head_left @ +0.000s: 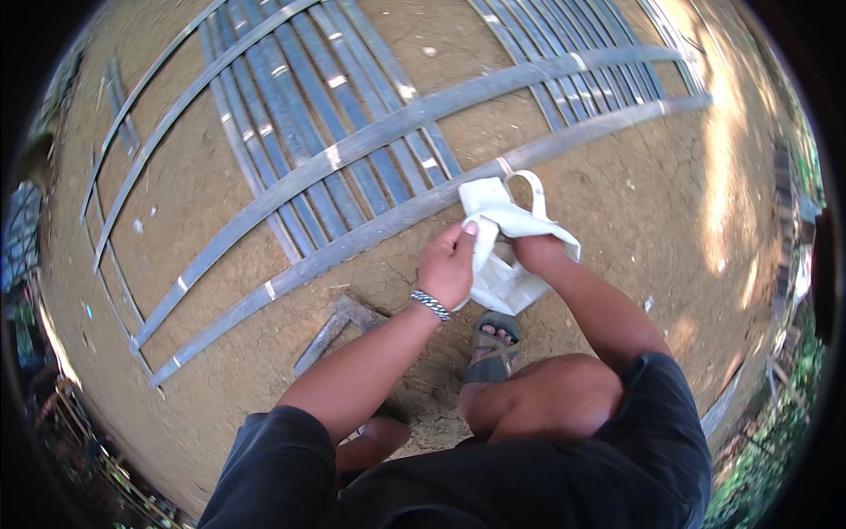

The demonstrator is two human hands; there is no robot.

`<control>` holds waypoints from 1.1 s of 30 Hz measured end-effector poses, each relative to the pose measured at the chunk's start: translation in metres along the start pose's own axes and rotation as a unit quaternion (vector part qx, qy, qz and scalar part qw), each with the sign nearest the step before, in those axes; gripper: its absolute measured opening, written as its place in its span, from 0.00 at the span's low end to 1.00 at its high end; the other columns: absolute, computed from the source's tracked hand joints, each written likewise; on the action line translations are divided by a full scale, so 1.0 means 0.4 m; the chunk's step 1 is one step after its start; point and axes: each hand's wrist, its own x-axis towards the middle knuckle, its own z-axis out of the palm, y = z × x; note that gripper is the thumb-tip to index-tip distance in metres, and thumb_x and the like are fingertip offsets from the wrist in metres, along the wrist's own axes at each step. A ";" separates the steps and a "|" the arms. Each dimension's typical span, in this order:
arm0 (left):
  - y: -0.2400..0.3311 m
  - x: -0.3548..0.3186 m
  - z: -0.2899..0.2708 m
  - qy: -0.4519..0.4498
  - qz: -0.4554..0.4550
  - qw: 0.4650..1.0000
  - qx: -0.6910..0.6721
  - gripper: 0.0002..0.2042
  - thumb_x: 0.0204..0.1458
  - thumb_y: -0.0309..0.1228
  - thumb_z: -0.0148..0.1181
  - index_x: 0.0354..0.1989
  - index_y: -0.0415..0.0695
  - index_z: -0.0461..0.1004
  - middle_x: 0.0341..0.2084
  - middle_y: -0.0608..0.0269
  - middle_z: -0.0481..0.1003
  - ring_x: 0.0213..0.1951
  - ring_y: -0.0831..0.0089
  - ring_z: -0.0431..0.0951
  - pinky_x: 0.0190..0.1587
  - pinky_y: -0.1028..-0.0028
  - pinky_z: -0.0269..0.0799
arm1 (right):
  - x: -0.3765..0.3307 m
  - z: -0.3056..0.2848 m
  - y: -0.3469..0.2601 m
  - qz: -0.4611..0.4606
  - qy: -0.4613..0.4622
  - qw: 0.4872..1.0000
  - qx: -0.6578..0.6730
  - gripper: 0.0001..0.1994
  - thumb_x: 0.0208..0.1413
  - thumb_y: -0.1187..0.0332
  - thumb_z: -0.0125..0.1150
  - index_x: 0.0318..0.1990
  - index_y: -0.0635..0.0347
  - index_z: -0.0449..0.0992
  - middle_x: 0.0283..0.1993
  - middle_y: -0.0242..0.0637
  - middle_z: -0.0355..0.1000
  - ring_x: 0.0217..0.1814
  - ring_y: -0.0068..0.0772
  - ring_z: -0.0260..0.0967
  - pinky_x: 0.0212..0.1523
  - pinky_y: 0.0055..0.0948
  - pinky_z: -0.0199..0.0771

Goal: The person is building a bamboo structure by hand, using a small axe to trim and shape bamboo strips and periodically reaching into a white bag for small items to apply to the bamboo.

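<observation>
A white bag [509,284] with a looped handle [534,192] hangs between my hands, in front of my knees. My left hand [448,262] pinches the near left side of its mouth, thumb on top; a woven bracelet circles that wrist. Into the bag's opening reaches my right hand [535,253], its fingers hidden by the white material, so what they hold does not show. Just beyond the bag lies the nearest long split bamboo strip [388,231].
More long bamboo strips [264,201] cross a row of parallel slats [304,132] on bare earth. A second slat row [590,66] lies far right. Near my left forearm rests an angled wooden piece [330,328]. My sandalled foot [493,346] stands below the bag.
</observation>
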 end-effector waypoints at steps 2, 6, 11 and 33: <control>0.006 -0.003 0.010 -0.015 0.009 1.000 -0.009 0.19 0.69 0.44 0.50 0.50 0.40 0.79 0.35 0.45 0.80 0.37 0.52 0.81 0.44 0.62 0.74 | -0.003 0.044 0.051 -0.014 0.035 0.997 -0.067 0.18 0.61 0.66 0.57 0.58 0.53 0.76 0.53 0.48 0.78 0.54 0.53 0.77 0.53 0.47 0.77; -0.004 -0.032 -0.044 0.052 0.089 0.995 0.013 0.18 0.65 0.41 0.56 0.53 0.40 0.78 0.39 0.47 0.76 0.43 0.51 0.77 0.49 0.61 0.72 | -0.057 -0.163 -0.140 0.051 -0.086 0.994 -0.037 0.15 0.54 0.70 0.59 0.50 0.60 0.79 0.48 0.51 0.79 0.51 0.57 0.77 0.51 0.49 0.77; 0.050 -0.156 -0.117 0.077 0.306 0.946 0.079 0.19 0.53 0.29 0.69 0.54 0.42 0.78 0.48 0.52 0.73 0.50 0.59 0.76 0.53 0.66 0.72 | -0.147 -0.370 -0.249 0.041 -0.188 0.968 0.159 0.05 0.53 0.73 0.66 0.36 0.63 0.81 0.33 0.40 0.80 0.38 0.36 0.79 0.41 0.36 0.78; -0.354 -0.393 -0.472 0.085 0.098 0.971 0.202 0.05 0.53 0.29 0.67 0.37 0.42 0.82 0.40 0.58 0.79 0.46 0.58 0.79 0.50 0.62 0.75 | -0.118 -0.252 -0.578 -0.215 -0.468 0.853 0.085 0.24 0.54 0.58 0.74 0.48 0.65 0.69 0.39 0.44 0.80 0.40 0.39 0.80 0.42 0.36 0.77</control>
